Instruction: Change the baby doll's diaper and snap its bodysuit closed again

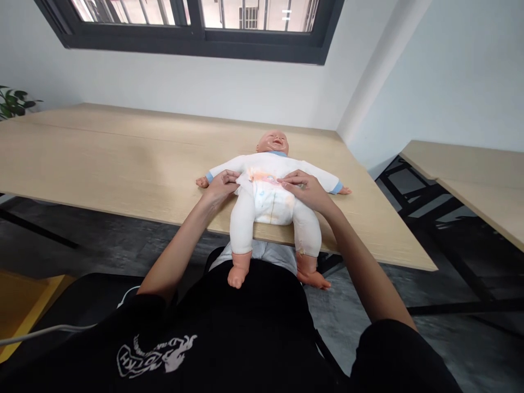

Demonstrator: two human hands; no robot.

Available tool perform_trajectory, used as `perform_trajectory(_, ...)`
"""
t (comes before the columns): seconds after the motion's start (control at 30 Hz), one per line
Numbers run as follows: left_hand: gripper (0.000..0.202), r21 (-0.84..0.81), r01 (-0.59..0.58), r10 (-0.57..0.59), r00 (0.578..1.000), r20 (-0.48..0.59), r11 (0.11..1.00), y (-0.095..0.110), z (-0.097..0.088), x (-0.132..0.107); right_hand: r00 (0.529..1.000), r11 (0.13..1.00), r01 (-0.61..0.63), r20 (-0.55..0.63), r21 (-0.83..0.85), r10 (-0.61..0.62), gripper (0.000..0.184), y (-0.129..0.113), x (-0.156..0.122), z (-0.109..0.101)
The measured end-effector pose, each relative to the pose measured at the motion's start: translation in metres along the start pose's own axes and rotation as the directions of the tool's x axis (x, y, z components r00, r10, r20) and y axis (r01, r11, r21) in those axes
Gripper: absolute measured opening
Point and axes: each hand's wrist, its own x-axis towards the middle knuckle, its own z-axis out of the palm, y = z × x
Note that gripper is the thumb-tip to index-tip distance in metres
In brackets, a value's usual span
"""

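A baby doll (242,218) in white with blue cuffs lies on its back, its head toward the wall and its lower legs hanging past the table's front edge. Around its hips sits a white diaper (273,206) with a coloured print along the waistband. My left hand (223,185) pinches the diaper's side flap, which stands out from the doll's hip. At the other side, the fingers of my right hand (303,188) are closed on the front of the waistband near the middle. The right fingertips partly cover what they grip.
The doll rests on a light wooden table (123,164) below a dark-framed window (196,43). A second table (483,185) stands to the right across a gap. A plant (16,103) is at far left; a white cable (53,330) runs at lower left.
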Motion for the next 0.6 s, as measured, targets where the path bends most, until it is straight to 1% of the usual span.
perform_trajectory(0.13,0.028,0.067,-0.008,0.007,1.000,0.006,0.998,-0.004,-0.001,0.000,1.000,1.000,0.002,-0.001,0.008,-0.002,0.027,-0.001,0.000,0.000)
perform_trajectory(0.23,0.028,0.184,-0.064,0.076,0.995,-0.060,0.981,-0.008,-0.005,0.002,1.000,1.000,0.001,-0.003,0.006,-0.001,0.027,-0.002,0.000,0.000)
perform_trajectory(0.33,0.027,0.260,-0.099,0.126,0.988,-0.089,0.960,-0.009,-0.012,0.003,1.000,1.000,0.004,-0.002,0.005,-0.004,0.028,-0.003,-0.001,0.000)
perform_trajectory(0.43,0.023,0.279,-0.121,0.156,0.982,-0.104,0.953,-0.006,-0.017,0.001,1.000,1.000,-0.007,0.000,-0.002,0.007,0.027,-0.004,-0.001,0.000)
perform_trajectory(0.6,0.020,0.253,-0.171,0.203,0.973,-0.108,0.952,-0.001,-0.021,-0.003,1.000,1.000,-0.006,0.001,0.001,0.006,0.028,-0.003,-0.001,0.000)
